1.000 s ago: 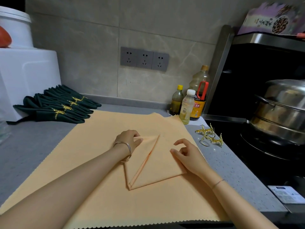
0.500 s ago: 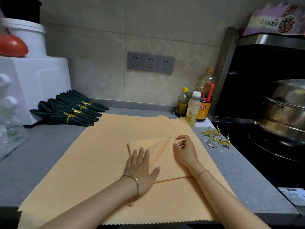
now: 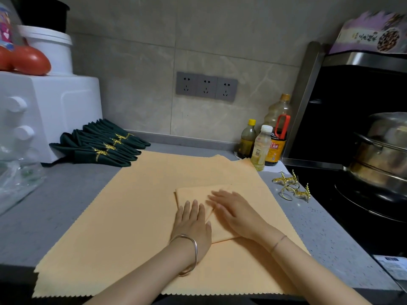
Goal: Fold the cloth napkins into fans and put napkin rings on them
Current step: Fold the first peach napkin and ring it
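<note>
A folded peach napkin lies on a stack of spread peach cloths on the grey counter. My left hand lies flat on the napkin's near left part, fingers straight. My right hand presses flat on its right half, fingers straight and pointing left. Several gold napkin rings lie to the right, near the stove. Dark green fan-folded napkins with gold rings lie at the back left.
A white appliance with a bucket and a red object on top stands at the left. Oil bottles stand at the back right. A steel steamer pot sits on the black stove. A clear plastic bag lies far left.
My right hand, pinching the napkin's flap before, has laid it over and now presses flat on it. My left hand went from the napkin's far corner to its near left.
</note>
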Demonstrator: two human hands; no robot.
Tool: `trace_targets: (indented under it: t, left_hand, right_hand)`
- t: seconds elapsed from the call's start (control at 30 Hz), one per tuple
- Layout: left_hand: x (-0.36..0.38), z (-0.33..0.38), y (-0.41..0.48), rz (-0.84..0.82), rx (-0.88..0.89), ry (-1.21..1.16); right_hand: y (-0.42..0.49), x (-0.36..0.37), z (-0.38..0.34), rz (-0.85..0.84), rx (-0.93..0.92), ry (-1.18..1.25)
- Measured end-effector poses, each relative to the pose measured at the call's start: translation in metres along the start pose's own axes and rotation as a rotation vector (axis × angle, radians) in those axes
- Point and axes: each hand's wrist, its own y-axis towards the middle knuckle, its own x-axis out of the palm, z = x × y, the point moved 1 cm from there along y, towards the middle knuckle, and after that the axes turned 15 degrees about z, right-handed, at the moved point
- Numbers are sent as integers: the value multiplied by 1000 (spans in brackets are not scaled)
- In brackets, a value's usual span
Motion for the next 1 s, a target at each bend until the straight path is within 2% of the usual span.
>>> trace_targets:
  t: [0.07,0.17,0.33,0.5,0.63,0.7,0.77,0.8,0.93,1.0]
  left_hand:
    - [1,0,0,16,-3,0]
    - [2,-1,-1,28,2,-30]
    - [3,-5,-3,10,69,-116]
    - [4,-5,-4,14,76,-92]
    - [6,-5,-3,15,64,-73]
    - [6,-5,-3,10,64,-68]
    - [7,-5,-3,8,65,-73]
    - [7,-5,-4,6,67,-76]
    - [5,-4,-4,2,69,-73]
    - [4,-4,-4,6,69,-70]
  right_hand:
    - [-4,4,0,-183,-10,-8]
    - [-3,4,7,-288,44,-48]
    - [11,6,31,-307,177,-107]
    - [23,10,48,-304,235,-141]
    - [27,5,50,-263,282,-63]
    - [22,-7,45,-107,208,-30]
    - [11,-27,33,43,36,-65]
    - [2,-37,27,65,-46,-72]
    - [-31,-59,13,-66,-387,-236]
    - [-37,-63,17,-122,-462,-311]
